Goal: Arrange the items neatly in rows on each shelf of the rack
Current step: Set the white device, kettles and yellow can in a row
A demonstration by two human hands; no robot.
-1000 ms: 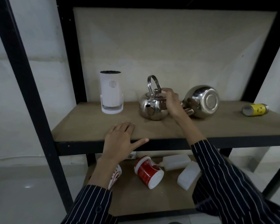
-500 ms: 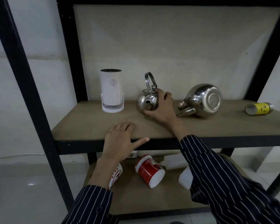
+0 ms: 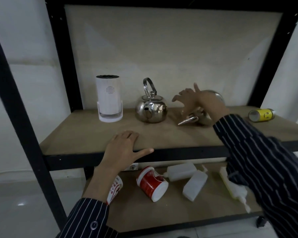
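Since half a second ago my right hand (image 3: 199, 102) has let go of the upright kettle (image 3: 150, 109) and swung to the right, and it now hangs in front of the tipped kettle (image 3: 187, 120). Its fingers (image 3: 182, 96) are spread wide and hold nothing. The hand is blurred, so I cannot tell whether it touches the metal behind it. The upright kettle stands free toward the back of the upper shelf (image 3: 86, 134), handle raised and spout facing the front edge, just beside the white cylinder (image 3: 109, 98) on its left. The tipped kettle lies on its side to the right, spout pointing at the front edge, mostly hidden by my hand and wrist. Near the shelf's right edge a yellow can (image 3: 261, 114) lies on its side, well apart from the kettles. My left hand (image 3: 126, 148) has stayed flat on the front edge of the upper shelf, fingers straight and close together, thumb stretched along the black rail. On the lower shelf (image 3: 127, 212) a red cup (image 3: 151, 183) lies on its side near the middle. A second cup (image 3: 115, 188) shows partly behind my left wrist, and white bottles (image 3: 194, 185) lie tumbled toward the right edge.
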